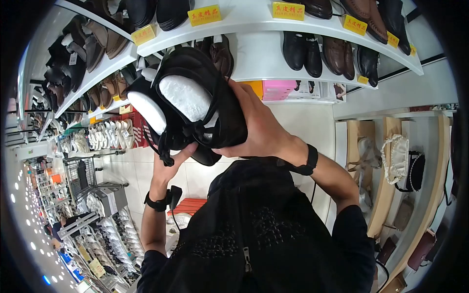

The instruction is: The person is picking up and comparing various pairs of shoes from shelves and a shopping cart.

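A pair of black shoes [230,110] with white stuffing inside is held up close in front of my chest, toward the shelves. My right hand [261,124] is closed round the side and lower end of the right-hand shoe. At the lower end of the pair, my left hand [172,160] grips the left-hand shoe; its thumb shows and most of its fingers are hidden behind. Black laces or cords dangle between the two shoes. Each wrist wears a black band.
White shelves [259,22] ahead carry dark and brown shoes with yellow signs [288,10]. A pink box [278,90] stands below. Handbags [395,158] sit on wooden shelving at right. A shopping cart [90,176] and racks of white shoes [110,135] are at left.
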### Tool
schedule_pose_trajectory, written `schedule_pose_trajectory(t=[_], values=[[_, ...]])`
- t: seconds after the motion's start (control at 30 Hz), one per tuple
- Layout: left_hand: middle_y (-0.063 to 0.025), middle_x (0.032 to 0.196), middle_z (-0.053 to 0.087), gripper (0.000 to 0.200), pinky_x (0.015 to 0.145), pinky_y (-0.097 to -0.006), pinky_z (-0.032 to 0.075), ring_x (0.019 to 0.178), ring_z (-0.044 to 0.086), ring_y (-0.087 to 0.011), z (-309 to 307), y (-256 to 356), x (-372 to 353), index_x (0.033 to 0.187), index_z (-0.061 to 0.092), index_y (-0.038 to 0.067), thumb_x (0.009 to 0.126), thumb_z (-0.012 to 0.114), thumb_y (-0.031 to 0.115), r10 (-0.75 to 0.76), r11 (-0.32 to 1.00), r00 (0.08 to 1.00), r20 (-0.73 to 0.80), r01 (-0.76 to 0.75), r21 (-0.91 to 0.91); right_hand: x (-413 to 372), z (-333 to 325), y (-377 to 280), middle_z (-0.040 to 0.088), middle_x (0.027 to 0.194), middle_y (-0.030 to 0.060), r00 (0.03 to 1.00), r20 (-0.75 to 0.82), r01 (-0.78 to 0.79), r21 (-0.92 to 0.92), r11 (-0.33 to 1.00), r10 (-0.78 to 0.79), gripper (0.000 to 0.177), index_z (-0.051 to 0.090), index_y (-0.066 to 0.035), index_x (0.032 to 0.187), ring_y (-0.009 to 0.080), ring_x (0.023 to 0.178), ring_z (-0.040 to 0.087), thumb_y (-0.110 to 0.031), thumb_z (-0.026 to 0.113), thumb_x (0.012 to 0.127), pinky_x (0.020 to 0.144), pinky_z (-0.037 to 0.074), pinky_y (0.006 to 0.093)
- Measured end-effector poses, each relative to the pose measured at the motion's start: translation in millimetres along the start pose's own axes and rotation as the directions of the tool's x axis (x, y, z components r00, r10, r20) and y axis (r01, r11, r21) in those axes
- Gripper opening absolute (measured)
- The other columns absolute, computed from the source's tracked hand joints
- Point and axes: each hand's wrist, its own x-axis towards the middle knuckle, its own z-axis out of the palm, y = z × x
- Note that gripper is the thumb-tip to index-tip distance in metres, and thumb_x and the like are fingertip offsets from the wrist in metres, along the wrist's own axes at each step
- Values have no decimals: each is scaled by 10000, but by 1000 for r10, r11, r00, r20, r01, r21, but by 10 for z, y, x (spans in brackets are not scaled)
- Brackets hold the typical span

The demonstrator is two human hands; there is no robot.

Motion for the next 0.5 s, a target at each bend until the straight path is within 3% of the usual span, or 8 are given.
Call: schedule_pose_trajectory(t=[0.2,0.5], values=[[-99,1099,717,445,917,-350,522,1000,668,-178,-58,-75,-300,1203,644,-8,811,828,96,-43,998,997,59,46,-41,-146,115,-110,405,1391,285,999,50,-20,76,997,16,1225,217,82,1500,440,1306,453,-436,904,628,1099,402,463],[-101,1049,735,417,902,-336,522,976,684,-179,-12,-191,-516,1176,668,-8,805,833,89,-52,996,999,-3,52,-76,-206,296,-224,360,1410,290,996,84,46,-65,997,-41,1267,153,57,1529,444,1291,454,-438,902,636,1067,435,457]])
